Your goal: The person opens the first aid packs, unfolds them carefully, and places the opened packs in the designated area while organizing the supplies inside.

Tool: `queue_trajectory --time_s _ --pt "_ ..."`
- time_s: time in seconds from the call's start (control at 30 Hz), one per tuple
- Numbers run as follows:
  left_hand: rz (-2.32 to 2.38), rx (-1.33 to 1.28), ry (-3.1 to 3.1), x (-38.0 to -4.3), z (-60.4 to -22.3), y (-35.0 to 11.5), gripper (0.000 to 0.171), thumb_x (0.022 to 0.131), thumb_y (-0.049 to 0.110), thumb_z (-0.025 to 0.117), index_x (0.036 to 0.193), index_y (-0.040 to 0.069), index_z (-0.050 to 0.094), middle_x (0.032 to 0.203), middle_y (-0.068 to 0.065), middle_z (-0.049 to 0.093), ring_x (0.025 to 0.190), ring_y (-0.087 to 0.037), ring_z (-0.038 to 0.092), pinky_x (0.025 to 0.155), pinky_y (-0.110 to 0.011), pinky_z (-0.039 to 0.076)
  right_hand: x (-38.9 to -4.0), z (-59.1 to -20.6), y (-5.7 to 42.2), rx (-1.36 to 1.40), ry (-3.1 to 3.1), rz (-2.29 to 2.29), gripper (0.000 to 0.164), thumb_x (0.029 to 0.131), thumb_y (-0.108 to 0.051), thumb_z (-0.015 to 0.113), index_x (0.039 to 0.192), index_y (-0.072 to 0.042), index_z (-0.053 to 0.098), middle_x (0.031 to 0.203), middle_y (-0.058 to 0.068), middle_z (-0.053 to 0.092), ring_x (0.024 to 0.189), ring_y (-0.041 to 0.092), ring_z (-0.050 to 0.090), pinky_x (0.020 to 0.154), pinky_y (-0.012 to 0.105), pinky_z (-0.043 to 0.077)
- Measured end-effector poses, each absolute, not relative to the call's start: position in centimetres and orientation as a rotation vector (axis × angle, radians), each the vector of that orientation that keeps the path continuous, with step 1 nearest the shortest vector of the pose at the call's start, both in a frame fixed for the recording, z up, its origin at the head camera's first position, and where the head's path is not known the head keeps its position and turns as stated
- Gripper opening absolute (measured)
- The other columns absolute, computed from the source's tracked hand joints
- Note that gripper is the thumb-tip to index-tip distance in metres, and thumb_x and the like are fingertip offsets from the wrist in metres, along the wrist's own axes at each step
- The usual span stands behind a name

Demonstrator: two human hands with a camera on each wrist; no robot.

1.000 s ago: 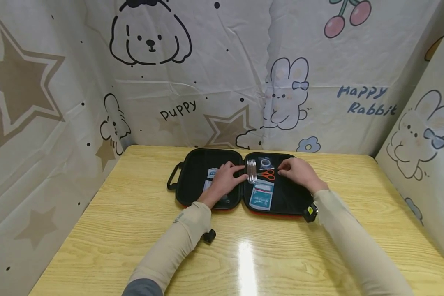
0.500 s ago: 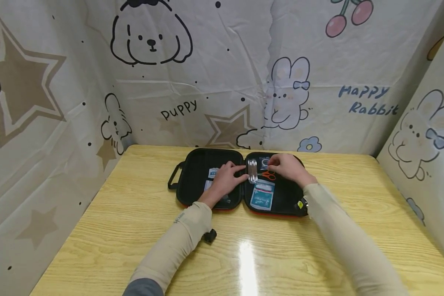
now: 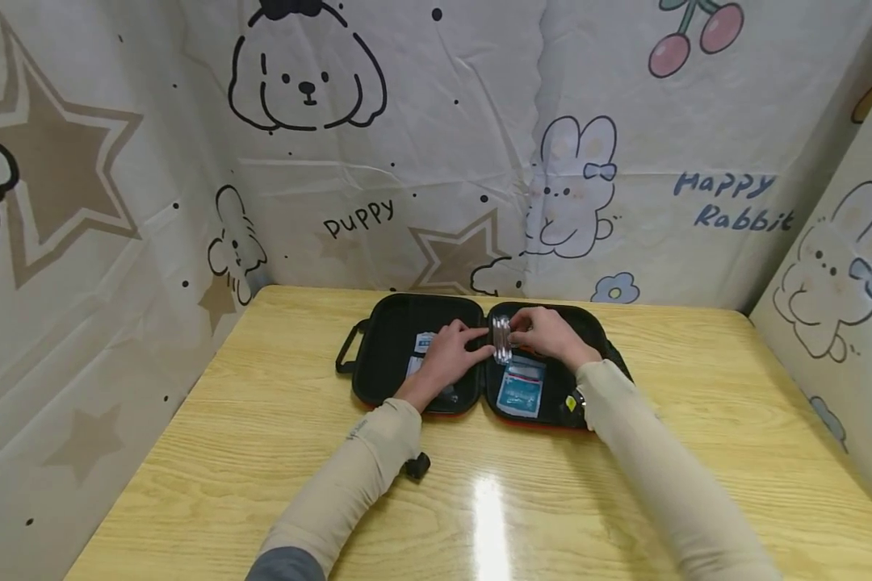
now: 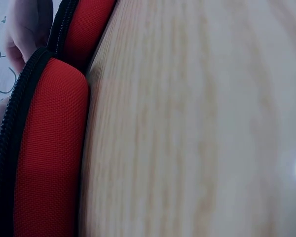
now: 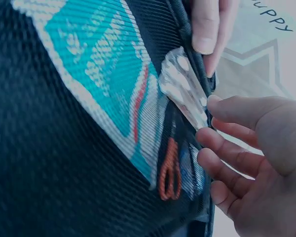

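Observation:
An open black case (image 3: 388, 343) with a red shell (image 4: 49, 148) lies flat. My left hand (image 3: 450, 355) is over its left half, straight thumb and index finger spread and touching the pocket edge by the hinge. The right hand (image 3: 548, 332) pinches the end of a clear pack of cotton swabs (image 3: 502, 339) between thumb and fingers. Under the right half's mesh are a teal packet (image 5: 96, 64) and orange-handled scissors (image 5: 170, 170). Beside the scissors is a small clear packet (image 5: 191, 170), mostly hidden from the head camera by the right hand.
Pale packets (image 3: 423, 343) lie in the left half, partly under the left hand. A carry handle (image 3: 349, 349) sticks out on the left. The case stands near the back of the wooden table (image 3: 276, 452), before a printed cloth (image 3: 436, 161).
My right hand has moved left, over the scissors and the small clear packet, to the swab pack. The left hand stays by the hinge. The view has shifted slightly.

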State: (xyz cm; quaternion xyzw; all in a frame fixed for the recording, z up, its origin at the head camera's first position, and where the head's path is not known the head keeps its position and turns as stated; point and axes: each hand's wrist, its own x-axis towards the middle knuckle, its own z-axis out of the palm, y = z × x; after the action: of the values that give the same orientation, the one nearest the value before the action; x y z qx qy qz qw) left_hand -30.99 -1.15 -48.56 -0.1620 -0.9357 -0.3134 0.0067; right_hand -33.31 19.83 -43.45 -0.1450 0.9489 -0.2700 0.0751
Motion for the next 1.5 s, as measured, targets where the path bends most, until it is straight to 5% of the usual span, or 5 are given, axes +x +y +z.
queue_trajectory --time_s 0.23,0.77,1.2,1.5 --pt "-0.966 -0.510 -2.924 -31.0 -48.5 -1.0 0.052 0.096 0.053 0.059 0.140 0.027 0.059 0.112 -0.005 0.053 0.094 -0.019 0.047 0.075 -0.031 0.039 -33.3 -44.0 19.3 -0.416 2.812 -0.817 0.040 0.092 -0.027 0.069 0.124 -0.003 0.063 0.106 0.016 0.069 0.091 0.024 0.064 0.081 0.040 0.052" --pt "-0.976 -0.516 -2.915 -31.1 -48.5 -1.2 0.050 0.096 0.051 0.060 0.139 0.026 0.060 0.110 -0.006 0.052 0.093 -0.020 0.047 0.075 -0.032 0.039 -33.5 -44.0 18.4 -0.468 2.791 -0.766 0.042 0.093 -0.022 0.069 0.130 -0.004 0.060 0.102 0.015 0.070 0.088 0.023 0.066 0.080 0.039 0.053" --pt "-0.979 -0.528 -2.904 -31.1 -48.7 -1.1 0.052 0.095 0.053 0.060 0.139 0.026 0.060 0.112 -0.006 0.053 0.095 -0.021 0.048 0.079 -0.034 0.042 -33.3 -43.5 19.3 -0.394 2.818 -0.795 0.043 0.090 -0.012 0.067 0.131 -0.004 0.058 0.094 0.013 0.068 0.075 0.019 0.062 0.064 0.029 0.049" --pt "-0.982 -0.515 -2.924 -31.2 -48.7 -1.1 0.052 0.095 0.053 0.060 0.139 0.027 0.060 0.115 -0.006 0.053 0.098 -0.021 0.048 0.082 -0.035 0.043 -32.5 -43.0 21.1 -0.309 2.757 -1.006 0.047 0.092 -0.008 0.065 0.137 -0.004 0.052 0.096 0.015 0.065 0.073 0.019 0.065 0.063 0.031 0.057"
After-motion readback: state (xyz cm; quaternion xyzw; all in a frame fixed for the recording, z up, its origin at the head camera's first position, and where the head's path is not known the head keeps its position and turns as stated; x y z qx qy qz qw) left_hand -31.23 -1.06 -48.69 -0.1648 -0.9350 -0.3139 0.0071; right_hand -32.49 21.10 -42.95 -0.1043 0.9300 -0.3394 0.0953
